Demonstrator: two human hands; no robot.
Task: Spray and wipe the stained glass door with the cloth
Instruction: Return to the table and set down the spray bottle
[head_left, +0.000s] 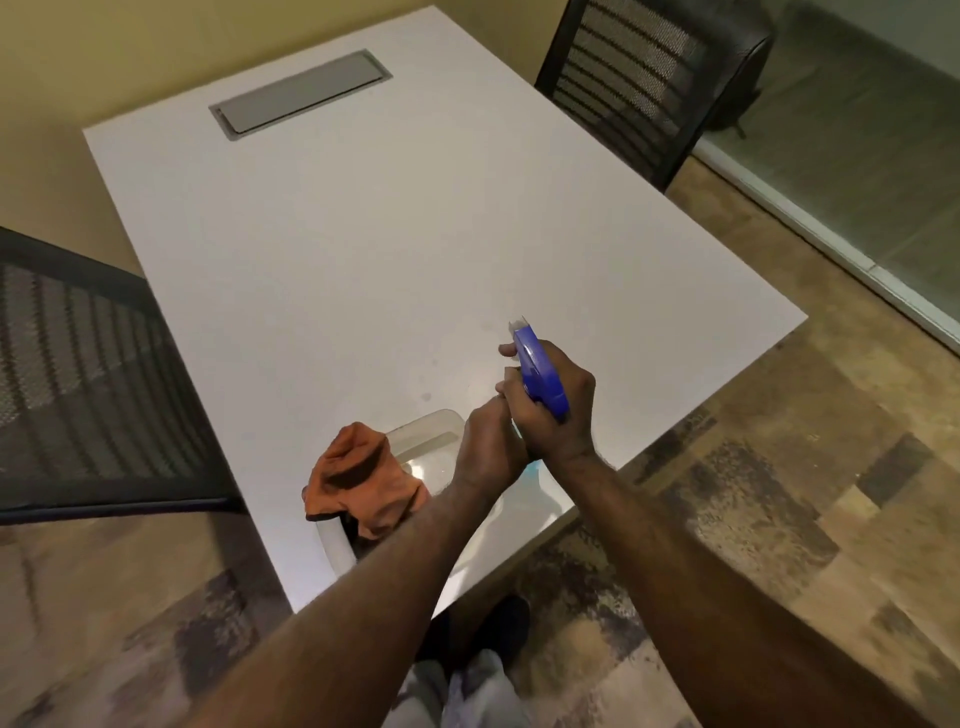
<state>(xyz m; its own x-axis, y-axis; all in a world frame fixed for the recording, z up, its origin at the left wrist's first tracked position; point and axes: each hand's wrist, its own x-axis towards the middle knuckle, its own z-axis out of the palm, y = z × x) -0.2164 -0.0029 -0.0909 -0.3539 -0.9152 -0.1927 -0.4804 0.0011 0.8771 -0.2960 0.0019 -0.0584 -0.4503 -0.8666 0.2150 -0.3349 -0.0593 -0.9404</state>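
Note:
My right hand (558, 410) is wrapped around the neck of a spray bottle with a blue trigger head (537, 371), held above the near corner of the white table (363, 234). My left hand (488, 452) is closed against the bottle just below the right hand; the bottle's body is mostly hidden by both hands. An orange cloth (361, 480) lies crumpled over the rim of a clear plastic tub (431, 431) on the table, just left of my left forearm. A glass panel (883, 171) with a pale bottom frame stands at the far right.
A black mesh chair (88, 379) stands at the table's left side and another (639, 78) at the far right corner. A grey cable hatch (301, 93) is set in the far tabletop. Patterned carpet (753, 493) runs between the table and the glass.

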